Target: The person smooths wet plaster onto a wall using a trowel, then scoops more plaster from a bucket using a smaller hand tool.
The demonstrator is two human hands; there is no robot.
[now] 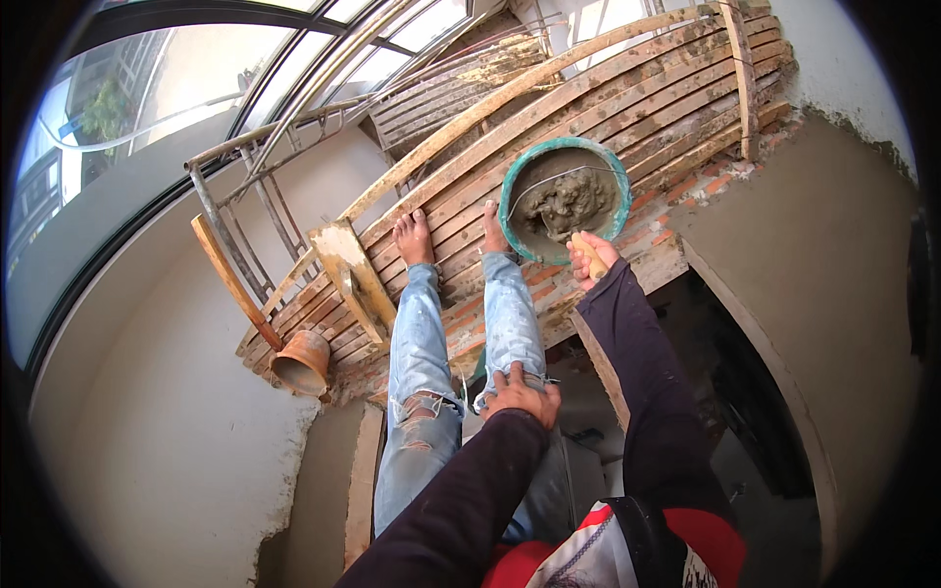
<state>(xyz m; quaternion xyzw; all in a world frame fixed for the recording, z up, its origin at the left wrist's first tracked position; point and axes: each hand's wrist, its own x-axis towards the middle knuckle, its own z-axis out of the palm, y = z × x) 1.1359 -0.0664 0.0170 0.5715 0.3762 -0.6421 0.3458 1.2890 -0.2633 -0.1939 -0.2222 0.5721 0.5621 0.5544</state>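
Note:
My right hand [594, 261] is closed round the pale wooden handle of a trowel [585, 253]. The trowel's blade reaches into wet grey mortar [573, 204], which partly hides it. A green bucket [510, 186] with a thin wire handle lying across its top holds the mortar and stands on wooden planks. My left hand [522, 396] lies on my right knee, fingers apart over the torn blue jeans [513, 318], with nothing in it.
The plank platform [461, 230] carries my bare feet. A wooden plastering float [351, 279] lies at left, near an orange tipped pot [302, 363]. Metal scaffold poles [230, 230] stand by the window. Beneath me are dark openings, and fresh grey plaster [804, 265] covers the right wall.

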